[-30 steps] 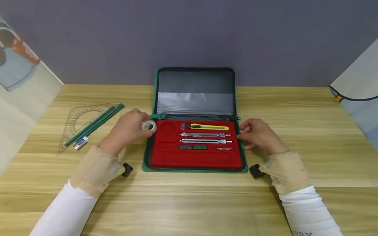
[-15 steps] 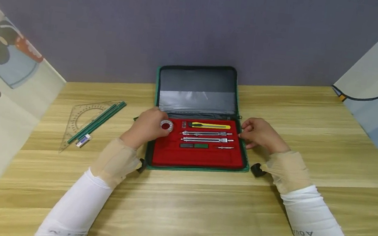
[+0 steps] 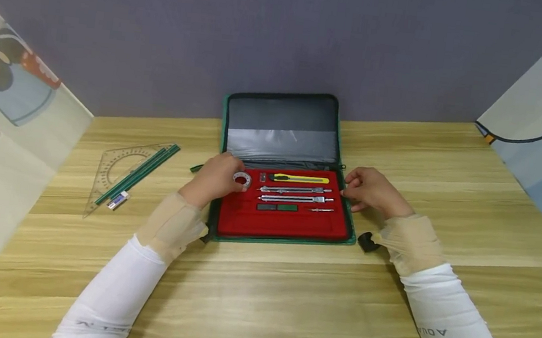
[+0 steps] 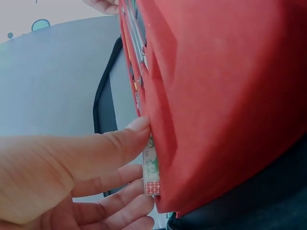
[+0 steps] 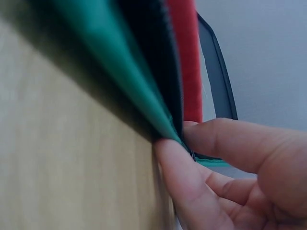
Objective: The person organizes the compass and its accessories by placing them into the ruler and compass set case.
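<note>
My left hand (image 3: 219,177) holds a small roll of tape (image 3: 242,179) at the left of the red insert (image 3: 264,225), over its round recess. In the left wrist view the thumb lies on the roll's edge (image 4: 152,165), which carries print and a red pattern. Whether the roll is fully seated is hard to tell. The green zip case (image 3: 287,243) lies open, its lid (image 3: 284,117) raised at the back. With thumb and finger my right hand (image 3: 374,192) pinches the case's right edge (image 5: 144,96). A yellow cutter (image 3: 300,179) and a metal compass (image 3: 295,199) lie in the insert.
On the left of the wooden table (image 3: 256,301) lies a clear set square (image 3: 105,172). Green pencils (image 3: 142,170) rest across it, with an eraser (image 3: 118,200) near their lower ends. A grey panel (image 3: 286,37) rises behind the case.
My left hand has brought the tape roll rightward from the case's left edge to the round recess, and lowered it slightly. The right hand stays at the case's right edge.
</note>
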Demonstrator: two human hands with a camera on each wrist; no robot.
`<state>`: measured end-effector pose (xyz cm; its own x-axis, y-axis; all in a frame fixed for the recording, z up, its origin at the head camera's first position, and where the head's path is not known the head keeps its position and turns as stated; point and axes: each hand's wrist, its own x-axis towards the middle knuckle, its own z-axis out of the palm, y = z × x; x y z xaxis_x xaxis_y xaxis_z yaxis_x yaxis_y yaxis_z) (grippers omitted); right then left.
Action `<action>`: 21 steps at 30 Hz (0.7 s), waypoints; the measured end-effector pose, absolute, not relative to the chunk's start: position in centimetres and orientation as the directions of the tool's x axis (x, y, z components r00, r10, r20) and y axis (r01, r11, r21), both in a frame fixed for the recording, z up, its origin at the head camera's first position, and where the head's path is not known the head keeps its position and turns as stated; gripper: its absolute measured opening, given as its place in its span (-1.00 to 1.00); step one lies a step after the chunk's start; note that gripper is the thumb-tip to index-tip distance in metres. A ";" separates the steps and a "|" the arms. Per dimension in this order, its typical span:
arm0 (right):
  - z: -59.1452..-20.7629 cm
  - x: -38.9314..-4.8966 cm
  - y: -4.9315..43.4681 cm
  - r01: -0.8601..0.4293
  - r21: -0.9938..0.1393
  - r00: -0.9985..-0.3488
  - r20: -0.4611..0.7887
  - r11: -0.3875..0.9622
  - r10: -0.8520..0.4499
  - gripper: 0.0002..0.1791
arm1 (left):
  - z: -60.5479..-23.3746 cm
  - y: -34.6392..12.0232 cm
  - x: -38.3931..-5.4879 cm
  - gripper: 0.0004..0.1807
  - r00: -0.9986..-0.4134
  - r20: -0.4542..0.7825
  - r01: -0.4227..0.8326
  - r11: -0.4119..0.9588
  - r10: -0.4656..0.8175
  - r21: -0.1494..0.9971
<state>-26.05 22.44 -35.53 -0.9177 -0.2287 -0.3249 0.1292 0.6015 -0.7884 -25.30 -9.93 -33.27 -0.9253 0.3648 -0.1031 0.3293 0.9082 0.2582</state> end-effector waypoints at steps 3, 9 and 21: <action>-35.4 -26.1 22.4 0.133 -0.788 -0.916 -0.329 0.601 -0.229 -0.60 | -33.3 -10.0 -25.4 -0.60 -0.926 -0.101 0.326 0.906 0.363 0.269; -35.4 -26.1 22.3 0.135 -0.785 -0.914 -0.334 0.605 -0.229 -0.60 | -33.4 -10.2 -25.4 -0.60 -0.928 -0.092 0.321 0.901 0.361 0.291; -35.4 -25.9 22.2 0.129 -0.791 -0.918 -0.324 0.599 -0.229 -0.60 | -33.3 -10.0 -25.1 -0.59 -0.936 -0.090 0.300 0.903 0.341 0.307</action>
